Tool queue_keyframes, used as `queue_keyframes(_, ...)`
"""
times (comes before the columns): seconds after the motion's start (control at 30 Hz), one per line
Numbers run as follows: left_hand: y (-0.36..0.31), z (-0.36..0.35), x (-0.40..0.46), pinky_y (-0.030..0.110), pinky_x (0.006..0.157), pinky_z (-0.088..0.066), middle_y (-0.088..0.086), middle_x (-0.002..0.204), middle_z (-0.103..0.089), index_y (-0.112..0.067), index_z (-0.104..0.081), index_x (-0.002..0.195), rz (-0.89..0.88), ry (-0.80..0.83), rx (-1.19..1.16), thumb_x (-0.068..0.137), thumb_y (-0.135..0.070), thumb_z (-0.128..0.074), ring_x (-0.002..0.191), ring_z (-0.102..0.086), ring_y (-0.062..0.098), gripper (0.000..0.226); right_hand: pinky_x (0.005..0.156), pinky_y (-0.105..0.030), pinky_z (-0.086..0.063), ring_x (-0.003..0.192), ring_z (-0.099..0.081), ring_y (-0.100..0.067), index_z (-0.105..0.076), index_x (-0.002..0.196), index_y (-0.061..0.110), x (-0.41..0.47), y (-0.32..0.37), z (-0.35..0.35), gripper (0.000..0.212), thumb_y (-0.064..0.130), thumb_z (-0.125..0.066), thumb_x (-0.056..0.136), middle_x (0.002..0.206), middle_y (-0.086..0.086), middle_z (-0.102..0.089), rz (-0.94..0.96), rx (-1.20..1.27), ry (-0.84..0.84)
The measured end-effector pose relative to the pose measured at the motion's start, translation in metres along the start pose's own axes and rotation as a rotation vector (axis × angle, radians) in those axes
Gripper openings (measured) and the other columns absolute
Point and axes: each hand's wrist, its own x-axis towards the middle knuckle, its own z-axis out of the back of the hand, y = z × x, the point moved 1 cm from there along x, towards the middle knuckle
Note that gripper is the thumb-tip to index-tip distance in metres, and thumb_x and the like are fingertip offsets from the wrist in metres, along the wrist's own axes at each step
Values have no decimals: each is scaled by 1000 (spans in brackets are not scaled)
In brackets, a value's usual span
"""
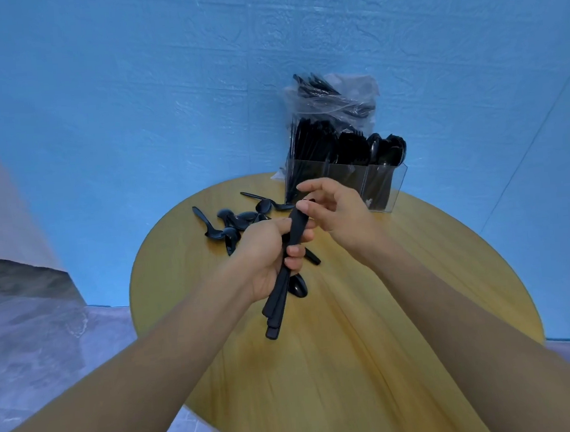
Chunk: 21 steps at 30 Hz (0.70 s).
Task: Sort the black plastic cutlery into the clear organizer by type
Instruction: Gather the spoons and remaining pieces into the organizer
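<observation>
My left hand grips a bundle of black plastic cutlery, handles pointing down toward me. My right hand pinches the bundle's top end between thumb and fingers. One spoon lies on the table under the bundle. A loose pile of black spoons lies to the left of my hands. The clear organizer stands at the table's far edge, its compartments holding black cutlery upright, with spoons in the right one.
The round wooden table stands against a blue wall. A clear plastic bag with more black cutlery leans behind the organizer. Grey floor shows to the left.
</observation>
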Motion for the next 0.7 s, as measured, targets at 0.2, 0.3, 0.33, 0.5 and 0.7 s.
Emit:
queue_keyframes(0.2, -3, 24, -1, 20, 50, -44, -1, 66, -56, -2, -59, 110, -40, 22, 211, 102, -21, -35, 53, -48, 7, 32, 52, -19, -39, 51, -46, -5, -64, 84, 10, 16, -4, -18, 10, 6, -59, 91, 59, 8, -60, -18, 161, -53)
queue_keyframes(0.3, -3, 43, -3, 17, 45, -39, -4, 62, -46, -2, -59, 110, -131, -15, 305, 102, -15, -34, 49, -40, 5, 29, 60, -16, -40, 61, -50, 1, -66, 98, 11, 22, -7, -28, 17, 15, -49, 97, 70, 13, -63, -13, 173, -81)
queue_keyframes(0.33, -5, 50, -2, 16, 43, -36, -4, 61, -43, -2, -59, 109, -167, -48, 268, 102, -14, -34, 47, -37, 4, 29, 68, -15, -41, 73, -54, 2, -64, 108, 11, 21, -10, -33, 23, 20, -44, 100, 84, 11, -66, -8, 118, -63)
queue_keyframes(0.5, -4, 74, 8, 17, 44, -37, -4, 61, -42, -6, -58, 107, -278, -214, 31, 103, -15, -32, 46, -37, 4, 28, 106, -30, -30, 131, -38, -17, -45, 139, 17, 18, -59, -43, 38, 23, -37, 102, 142, 1, -44, -73, -640, 202)
queue_keyframes(0.7, 9, 75, 19, 20, 50, -44, -5, 61, -45, -10, -57, 105, -383, -249, 152, 103, -16, -30, 50, -45, 5, 28, 103, -33, -34, 126, -41, -21, -50, 134, 16, 17, -70, -26, 36, 19, -39, 100, 137, -1, -50, -117, -777, -37)
